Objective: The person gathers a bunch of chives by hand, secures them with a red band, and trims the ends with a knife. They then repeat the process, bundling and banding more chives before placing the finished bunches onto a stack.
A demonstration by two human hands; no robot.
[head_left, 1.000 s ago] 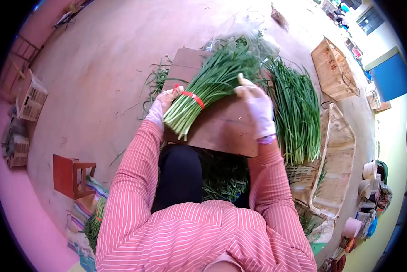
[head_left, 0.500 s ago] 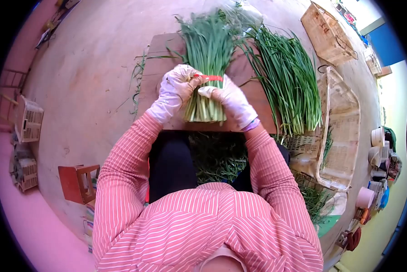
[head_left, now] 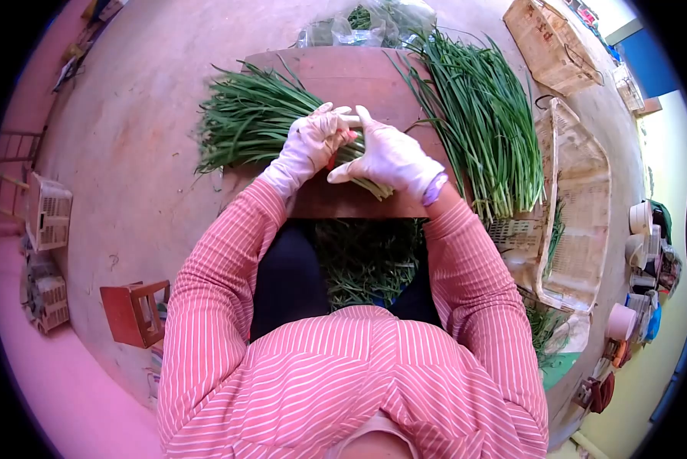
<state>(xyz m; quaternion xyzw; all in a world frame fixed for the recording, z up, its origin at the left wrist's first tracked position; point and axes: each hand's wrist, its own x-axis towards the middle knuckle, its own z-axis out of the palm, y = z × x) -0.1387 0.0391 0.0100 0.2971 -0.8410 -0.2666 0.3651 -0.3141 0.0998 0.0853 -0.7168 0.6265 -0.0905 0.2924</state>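
A bunch of garlic chives (head_left: pixel 255 115) lies slantwise on the brown board (head_left: pixel 336 73), leaves to the left and pale cut stems toward the lower right. A red band (head_left: pixel 332 160) shows around its stems, partly covered by my gloved left hand (head_left: pixel 310 145). That hand rests over the bunch, its fingers bent and pinching a bit of the red band. My right hand (head_left: pixel 395 159), also gloved, is over the stem ends with thumb and forefinger spread wide; its forefinger tip is close to the left fingers. What its other fingers do is hidden.
A larger pile of loose chives (head_left: pixel 485 122) lies at the board's right. Beyond it stand a pale plastic crate (head_left: pixel 580 206) and another crate (head_left: pixel 546 46). Clear plastic bags (head_left: pixel 374 27) lie past the far edge. Trimmings (head_left: pixel 366 260) cover the floor between my legs; a red stool (head_left: pixel 133 312) stands left.
The bunch has turned from pointing away from me to lying with its leaves leftward. My right hand has come off the stems and spread its fingers; the left stays at the band.
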